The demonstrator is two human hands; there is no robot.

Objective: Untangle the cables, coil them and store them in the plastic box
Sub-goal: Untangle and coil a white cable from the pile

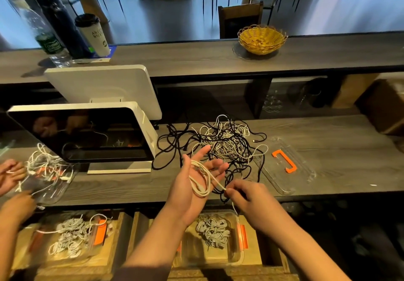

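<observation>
Item: white cable (202, 181), looped over the flat, straight-fingered left hand (194, 178), tail pinched by the right hand (244, 195) above the plastic box (235, 256); best wound in even, snug turns, clear of the tangle (220, 143) behind.
</observation>
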